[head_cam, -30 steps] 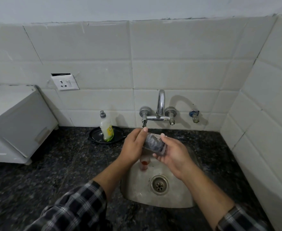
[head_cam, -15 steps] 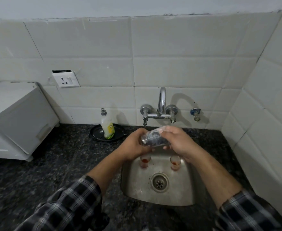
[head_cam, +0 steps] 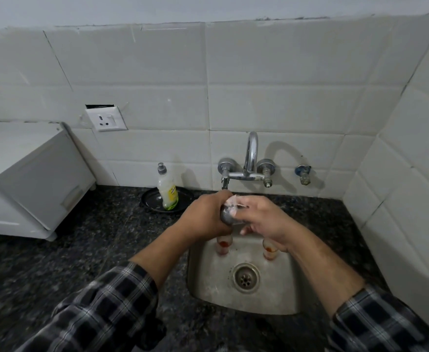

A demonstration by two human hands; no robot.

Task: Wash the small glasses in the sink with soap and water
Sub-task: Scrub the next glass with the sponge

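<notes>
Clear glass is held tilted above the sink, its axis hard to tell. It is gripped by the left hand; the right hand pinches its upper end.

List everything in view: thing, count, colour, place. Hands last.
small glasses: 2, clear with red dregs, upright at the sink's back, left and right
sink: 1, steel, set in the dark counter
tap: 1, chrome, on the wall above the sink
soap bottle: 1, yellowish with grey cap, on a black dish
socket: 1, white, on the tiled wall
white box: 1, far left on the counter
clear packet with dark contents: 1, between both hands
left hand, right hand: both gripping the packet
</notes>
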